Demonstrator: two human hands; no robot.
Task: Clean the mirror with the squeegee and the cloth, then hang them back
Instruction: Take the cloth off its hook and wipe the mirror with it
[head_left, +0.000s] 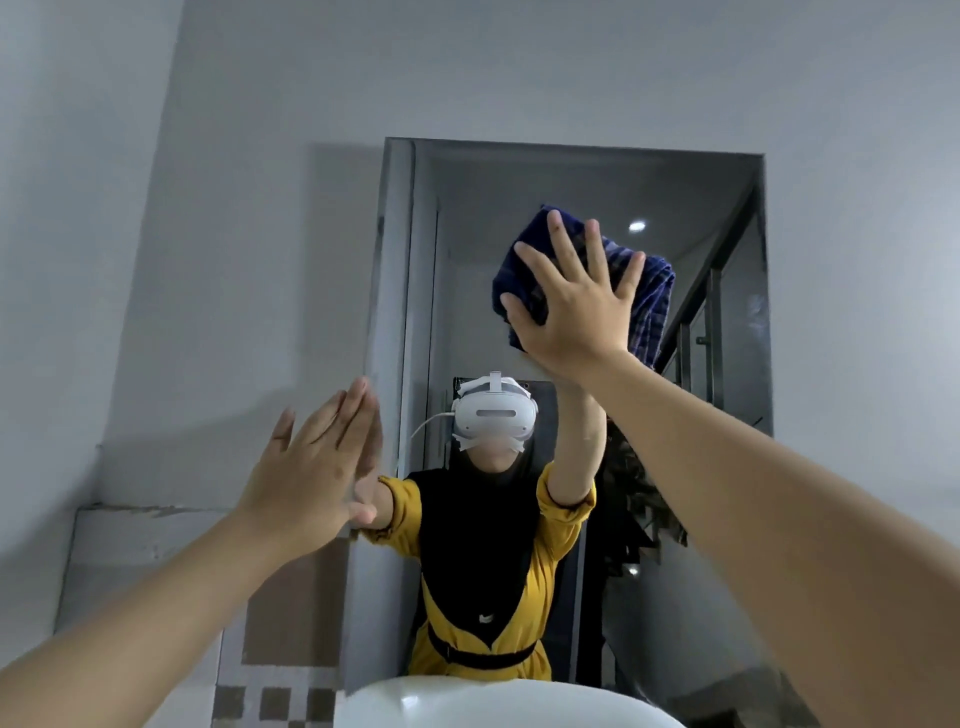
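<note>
Grey walls surround the frameless mirror (582, 182) above a white basin (498, 701). High on the glass, the right hand (576, 306) presses a dark blue striped cloth (649, 296) flat, fingers spread wide. At the mirror's left edge the left hand (317, 467) is empty, fingers straight and together. No writing is legible anywhere.

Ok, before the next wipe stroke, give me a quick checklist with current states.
1. Cloth flat on mirror under right hand: ok.
2. Right hand covers the cloth: ok, fingers spread.
3. Left hand braced at the mirror's left edge: ok, open and empty.
4. Upper glass wiped clean: cannot tell.
5. Squeegee within reach: cannot tell, not in view.
6. Sink clear below: cannot tell, only its rim shows.
</note>
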